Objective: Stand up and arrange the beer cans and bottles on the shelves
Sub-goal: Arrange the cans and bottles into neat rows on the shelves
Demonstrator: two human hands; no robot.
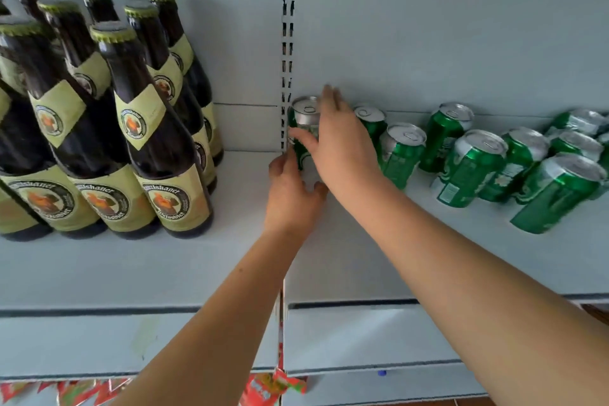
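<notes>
We have one green can (302,128) standing upright at the back left corner of the right shelf bay (362,260), just beside the slotted upright (286,76). The left hand (291,189) sits low at the can's base, fingers loosely curled toward it; whether it truly grips we cannot tell, since blur and the other hand cover the contact. The right hand (342,148) lies across the can's side with fingers straight and spread, thumb against the wall, pressing more than clasping.

We judge the can light, thin-walled and smooth: it should slide readily on the painted shelf and dent under a hard squeeze. Hold it around the middle of the body, not by the rim.

The remaining cans (474,165) stand in a loose cluster further right, unevenly spaced and turned different ways; these appear sealed, tabs intact. The brown glass bottles (131,128) fill the left bay in ordered rows, caps on; they are heavier and breakable, so we take each by the body.
</notes>
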